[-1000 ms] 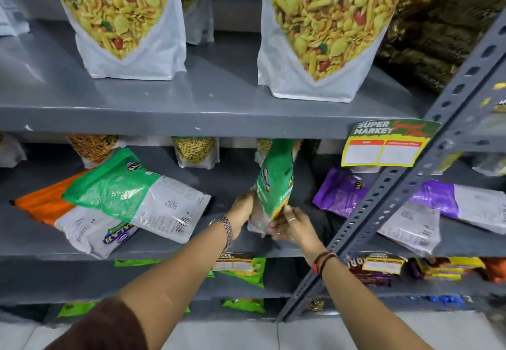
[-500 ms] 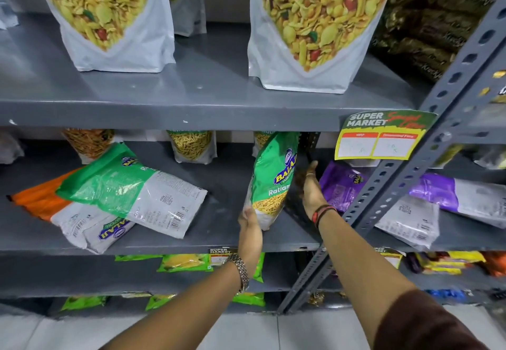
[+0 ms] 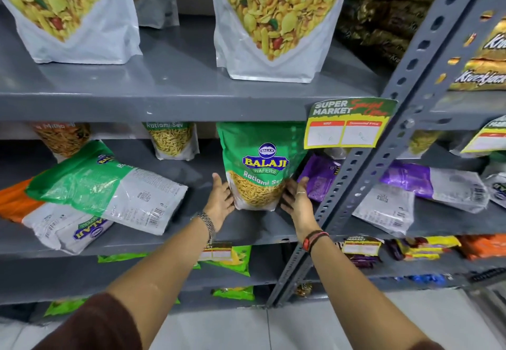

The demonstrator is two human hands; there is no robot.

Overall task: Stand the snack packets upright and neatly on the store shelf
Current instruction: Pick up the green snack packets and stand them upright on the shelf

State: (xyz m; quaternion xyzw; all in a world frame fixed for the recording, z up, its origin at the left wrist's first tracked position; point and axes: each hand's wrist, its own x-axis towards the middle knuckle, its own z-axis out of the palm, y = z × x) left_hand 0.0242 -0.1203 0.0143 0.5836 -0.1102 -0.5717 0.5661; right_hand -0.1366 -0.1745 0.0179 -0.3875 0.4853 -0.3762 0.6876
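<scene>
A green Ratlami Sev packet (image 3: 260,163) stands upright, front facing me, on the middle grey shelf (image 3: 246,233). My left hand (image 3: 220,202) presses its lower left side and my right hand (image 3: 297,203) its lower right side, fingers spread along the edges. To the left, another green packet (image 3: 109,185) lies flat and tilted on top of an orange packet (image 3: 13,202) and a white-backed one (image 3: 71,229). Two more packets (image 3: 174,140) stand upright at the back of the shelf.
A slanted grey perforated upright (image 3: 383,141) crosses right of my right hand, with a price tag (image 3: 346,124) hanging above. Purple packets (image 3: 320,180) lie flat beside and beyond it. Big mixture pouches (image 3: 276,21) stand on the shelf above; smaller packets fill the lower shelves.
The green packet has turned from edge-on to facing me squarely and now stands on the shelf. Both hands have come to its lower sides.
</scene>
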